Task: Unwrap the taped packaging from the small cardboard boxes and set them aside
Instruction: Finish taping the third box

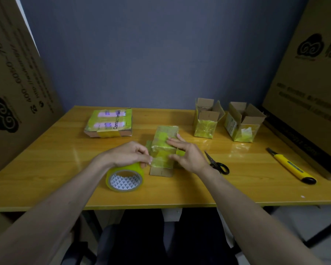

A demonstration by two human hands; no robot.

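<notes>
- We see a flat taped box (109,121) far back on the left of the table (46,159).
- Our left hand (128,154) pinches tape on the small taped box (163,150), above the tape roll (124,177).
- Our right hand (187,153) lies flat on that box, fingers straight.
- Scissors (217,163), two open boxes (207,119) and a yellow knife (290,166) sit to the right.

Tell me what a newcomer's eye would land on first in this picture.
First, the two hands at the table's middle: the right hand lies flat on a taped box, while the left hand pinches the tape at the box's near left corner, just above a roll of tape. Next, two opened boxes stand at the far right, with scissors and a yellow knife nearer on the right.
</notes>
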